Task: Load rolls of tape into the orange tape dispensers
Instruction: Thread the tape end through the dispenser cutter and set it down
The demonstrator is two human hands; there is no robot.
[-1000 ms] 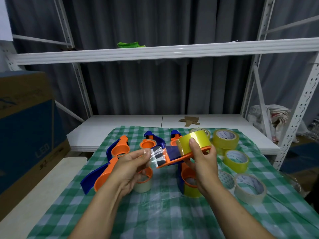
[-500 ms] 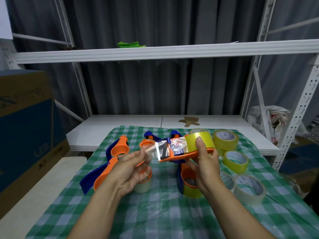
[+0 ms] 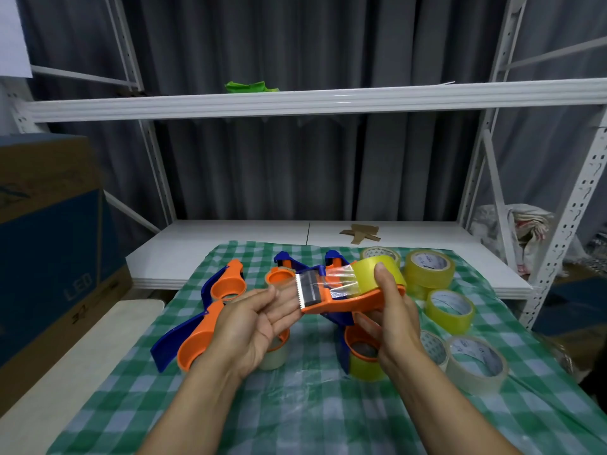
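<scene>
glossy plastic dispenser [image 3: 351, 302]; shiny yellow tape roll [image 3: 377, 272]

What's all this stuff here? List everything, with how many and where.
held dispenser: one, orange, raised above the cloth
loaded roll: one, yellow, in it
tape strip: one, clear, roll to blade
other dispensers: at least five, orange and blue, on the cloth
loose rolls: five, yellow or whitish, cloth's right side
cloth: one, green-white checked, under everything
shelves: two, white, behind
green item: one, upper shelf
cardboard scraps: brown, lower shelf
box: one, brown and blue, far left
curtain: grey, at back
left hand: open, palm up, beside the blade
right hand: grips the held dispenser
</scene>
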